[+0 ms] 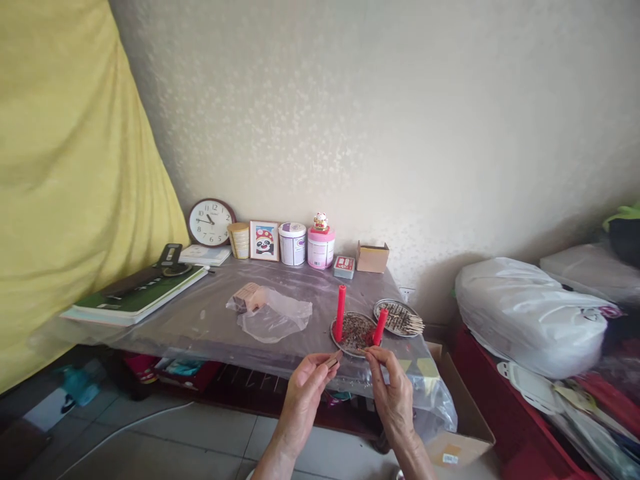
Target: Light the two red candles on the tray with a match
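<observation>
Left hand [307,385]: from my remote post I record thumb and fingers pinching a small brown piece [332,363]; its make I cannot tell.
Right hand [391,383]: fingertips closed on a thin stick [362,350], mostly covered by the fingers.
Stick alignment: the visible length runs roughly sideways, its free end toward the left hand. The brown piece lies to its left and slightly nearer me, with a gap between; I see no contact.
Ash-strewn plate [347,353]: just beyond both sets of fingertips, dark bits over its surface.
Short red candle [381,327]: right beyond the right fingertips, which are the nearer; long axis tilted, top leaning rightward.
Tall red candle [341,313]: beyond the left fingertips, the nearer pair; long axis close to upright.
Second plate [395,332]: beyond the right hand and further right, holding many pale sticks [415,325].
Clear plastic bag [274,323]: beyond and left of the left hand, a brown block [249,294] at its far left end.
Card box [344,267] and open carton [373,259]: well beyond the hands, near the table's back edge.
Wall [425,133]: furthest from both hands, behind everything on the table [175,327].
</observation>
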Action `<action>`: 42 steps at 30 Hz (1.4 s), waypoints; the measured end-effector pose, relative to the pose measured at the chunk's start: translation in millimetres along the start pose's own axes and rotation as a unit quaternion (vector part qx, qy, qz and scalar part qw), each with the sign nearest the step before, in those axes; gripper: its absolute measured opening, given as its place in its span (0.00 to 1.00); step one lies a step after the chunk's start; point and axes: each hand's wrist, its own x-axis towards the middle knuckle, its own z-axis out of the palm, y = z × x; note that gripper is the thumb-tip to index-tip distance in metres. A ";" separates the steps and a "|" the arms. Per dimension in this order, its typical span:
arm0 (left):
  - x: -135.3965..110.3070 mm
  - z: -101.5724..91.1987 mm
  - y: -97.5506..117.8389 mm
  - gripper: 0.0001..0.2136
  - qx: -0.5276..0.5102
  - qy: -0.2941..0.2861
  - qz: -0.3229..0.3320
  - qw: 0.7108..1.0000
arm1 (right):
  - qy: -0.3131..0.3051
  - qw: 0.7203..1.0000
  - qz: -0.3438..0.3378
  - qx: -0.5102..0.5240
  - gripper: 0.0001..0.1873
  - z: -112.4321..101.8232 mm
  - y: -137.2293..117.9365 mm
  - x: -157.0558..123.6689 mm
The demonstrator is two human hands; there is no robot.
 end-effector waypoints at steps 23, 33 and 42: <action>7.7 -12.5 -4.9 0.12 0.004 0.070 0.028 0.997 | 0.023 0.963 0.213 0.163 0.10 -18.8 -14.6 0.7; 6.4 -14.3 -7.2 0.13 0.016 0.053 0.010 0.998 | 0.079 0.898 0.331 0.277 0.12 -23.6 -23.2 10.2; 7.4 -11.6 -7.3 0.12 0.001 0.057 0.006 0.998 | 0.082 0.884 0.337 0.313 0.13 -23.5 -24.9 13.5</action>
